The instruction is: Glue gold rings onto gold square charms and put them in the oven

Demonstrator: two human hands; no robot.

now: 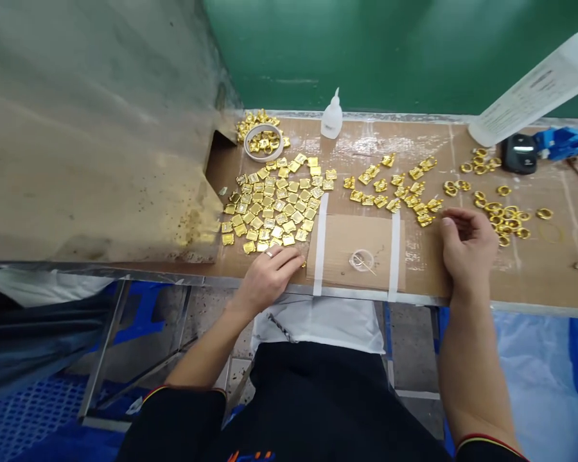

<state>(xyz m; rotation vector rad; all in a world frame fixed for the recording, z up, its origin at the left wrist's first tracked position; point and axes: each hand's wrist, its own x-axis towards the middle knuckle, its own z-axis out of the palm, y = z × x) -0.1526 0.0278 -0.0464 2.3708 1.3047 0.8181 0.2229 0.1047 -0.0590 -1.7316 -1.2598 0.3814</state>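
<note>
My left hand (268, 277), with a ring on one finger, rests on the cardboard just below a spread of small square gold pieces (274, 202). Its fingers are closed, and a speck of gold shows by the fingertips; most of whatever they hold is hidden. Farther right, my right hand (469, 250) has its fingers curled towards the thumb. It lies between a scattered group of gold pieces with raised parts (399, 189) and a cluster of gold rings (510, 221). What it holds, if anything, I cannot make out.
A taped cardboard pad (356, 231) bears a small clear round dish (361, 260) with a thin stick. Behind stand a white dropper bottle (332, 117), a tape roll (264, 142) on more gold pieces, a tilted large bottle (534, 90) and a black device (519, 154). Left, a metal box (101, 141).
</note>
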